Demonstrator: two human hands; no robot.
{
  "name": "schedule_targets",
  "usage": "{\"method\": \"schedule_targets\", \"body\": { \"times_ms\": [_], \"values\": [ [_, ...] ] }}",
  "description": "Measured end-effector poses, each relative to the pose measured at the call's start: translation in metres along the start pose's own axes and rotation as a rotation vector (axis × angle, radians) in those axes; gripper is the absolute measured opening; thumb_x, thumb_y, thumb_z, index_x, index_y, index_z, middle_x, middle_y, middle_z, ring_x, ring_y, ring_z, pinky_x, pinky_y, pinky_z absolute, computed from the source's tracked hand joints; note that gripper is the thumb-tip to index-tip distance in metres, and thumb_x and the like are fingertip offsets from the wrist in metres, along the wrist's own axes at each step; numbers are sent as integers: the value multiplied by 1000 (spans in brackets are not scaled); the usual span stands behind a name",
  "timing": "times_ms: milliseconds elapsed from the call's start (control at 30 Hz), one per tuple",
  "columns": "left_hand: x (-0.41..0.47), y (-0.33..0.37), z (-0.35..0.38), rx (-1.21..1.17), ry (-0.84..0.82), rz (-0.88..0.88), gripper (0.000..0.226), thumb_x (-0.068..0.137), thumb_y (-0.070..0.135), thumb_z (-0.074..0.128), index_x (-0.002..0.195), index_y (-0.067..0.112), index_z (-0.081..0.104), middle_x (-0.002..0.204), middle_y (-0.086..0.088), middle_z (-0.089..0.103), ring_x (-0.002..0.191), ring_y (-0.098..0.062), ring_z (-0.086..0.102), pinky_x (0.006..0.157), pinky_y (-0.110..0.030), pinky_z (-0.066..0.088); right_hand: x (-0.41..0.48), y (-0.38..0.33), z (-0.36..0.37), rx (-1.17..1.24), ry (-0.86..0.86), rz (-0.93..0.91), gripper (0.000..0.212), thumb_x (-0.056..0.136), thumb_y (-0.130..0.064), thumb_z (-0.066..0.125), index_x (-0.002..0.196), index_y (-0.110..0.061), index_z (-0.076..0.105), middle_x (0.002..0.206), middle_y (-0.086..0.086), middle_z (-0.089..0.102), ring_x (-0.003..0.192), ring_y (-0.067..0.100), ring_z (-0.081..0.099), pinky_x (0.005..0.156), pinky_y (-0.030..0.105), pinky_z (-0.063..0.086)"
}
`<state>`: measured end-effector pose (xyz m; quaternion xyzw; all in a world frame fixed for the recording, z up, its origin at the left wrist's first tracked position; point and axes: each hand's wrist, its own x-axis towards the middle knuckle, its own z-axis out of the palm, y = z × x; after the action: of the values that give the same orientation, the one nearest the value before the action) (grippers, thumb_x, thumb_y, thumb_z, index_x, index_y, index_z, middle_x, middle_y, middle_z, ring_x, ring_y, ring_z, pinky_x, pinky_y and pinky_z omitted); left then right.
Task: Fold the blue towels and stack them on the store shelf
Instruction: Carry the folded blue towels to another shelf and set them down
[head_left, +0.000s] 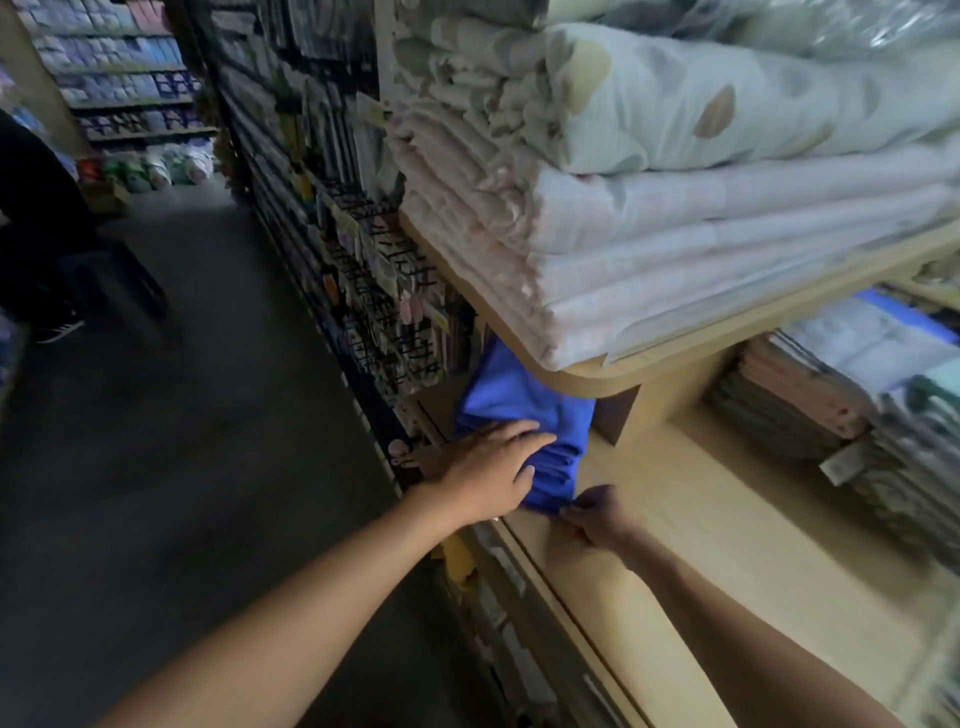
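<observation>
Our left hand (488, 467) lies flat, fingers straight, pressing on top of the folded blue towels (519, 395). The towels sit at the left end of the lower shelf (701, 519), partly under the upper shelf (675, 351). Our right hand (597, 514) pinches the pile's near corner with curled fingers. We judge this the stacking step, squaring the pile; next, probably a level push inward. The front edge is close and headroom tight. Bare board opens rightward toward other linens (800, 410).

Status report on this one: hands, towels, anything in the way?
Left hand flat on folded blue cloth towels. Right hand pinching their near corner. Stack on pale wooden shelf, tucked beneath upper shelf.
</observation>
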<state>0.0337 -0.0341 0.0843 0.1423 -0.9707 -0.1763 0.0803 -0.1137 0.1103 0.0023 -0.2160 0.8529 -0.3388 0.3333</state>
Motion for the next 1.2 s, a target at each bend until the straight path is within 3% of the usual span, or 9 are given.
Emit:
{"method": "schedule_targets", "body": {
  "times_ms": [100, 333, 600, 767, 867, 1000, 1067, 1133, 1200],
  "values": [
    [-16, 37, 1, -10, -15, 77, 48, 98, 25, 51, 147, 26, 50, 154, 5, 44, 139, -16, 41, 115, -32, 33, -42, 23, -31, -174, 49, -15, 25, 92, -15, 65, 67, -9, 69, 45, -3, 63, 37, 7, 57, 41, 17, 43],
    [-58, 116, 22, 13, 46, 226, 37, 94, 30, 47, 131, 32, 55, 126, 9, 65, 116, -18, 57, 88, -37, 52, -140, 80, -60, -330, 45, 42, 24, 91, -19, 64, 67, -18, 65, 53, -1, 68, 42, 10, 61, 45, 23, 50],
    [-75, 168, 38, -41, 164, 262, 36, 94, 34, 47, 128, 32, 60, 126, 10, 64, 115, -20, 55, 88, -37, 51, -192, 117, -86, -417, -54, 129, 11, 81, -14, 64, 71, -15, 71, 73, 6, 77, 62, 18, 72, 61, 32, 61],
    [-49, 170, 41, -52, 55, -185, 67, 93, 73, 33, 153, 45, 26, 169, 1, 0, 154, -28, 2, 119, -53, 19, -174, 108, -94, 433, 65, 230, 17, 95, -2, 49, 98, -2, 66, 83, 16, 65, 67, 24, 59, 65, 32, 51],
    [-35, 161, 55, -149, -53, -316, 92, 78, 92, 29, 155, 49, 7, 167, 4, -17, 153, -37, -3, 119, -56, 15, -165, 101, -89, 642, 55, 282, 30, 100, -31, 52, 99, -6, 70, 79, 15, 66, 69, 24, 58, 69, 35, 49],
    [-41, 132, 72, -287, -63, -361, 116, 57, 99, 43, 154, 51, 1, 166, 11, -17, 151, -33, 22, 115, -45, 32, -154, 96, -87, 788, -26, 395, 59, 97, -62, 46, 98, -6, 66, 55, 5, 58, 44, 18, 50, 53, 28, 40],
    [-46, 116, 68, -483, -20, -352, 125, 50, 98, 54, 155, 48, 7, 167, 12, -6, 152, -20, 22, 116, -38, 32, -148, 97, -82, 908, -91, 388, 78, 89, -72, 53, 109, 1, 70, 74, 14, 68, 66, 27, 65, 73, 34, 54],
    [-52, 102, 63, -665, 9, -305, 126, 48, 95, 64, 153, 50, 12, 162, 17, 8, 151, -10, 17, 117, -31, 26, -148, 92, -73, 1023, -207, 322, 88, 83, -76, 59, 125, 1, 68, 110, 19, 70, 104, 33, 67, 105, 46, 48],
    [-60, 93, 61, -752, -7, -238, 119, 51, 89, 70, 149, 55, 12, 155, 24, 14, 147, -3, 18, 117, -29, 24, -153, 81, -62, 1072, -246, 161, 76, 88, -71, 58, 134, -10, 64, 131, 17, 66, 123, 34, 63, 111, 50, 44]
  ]
}}
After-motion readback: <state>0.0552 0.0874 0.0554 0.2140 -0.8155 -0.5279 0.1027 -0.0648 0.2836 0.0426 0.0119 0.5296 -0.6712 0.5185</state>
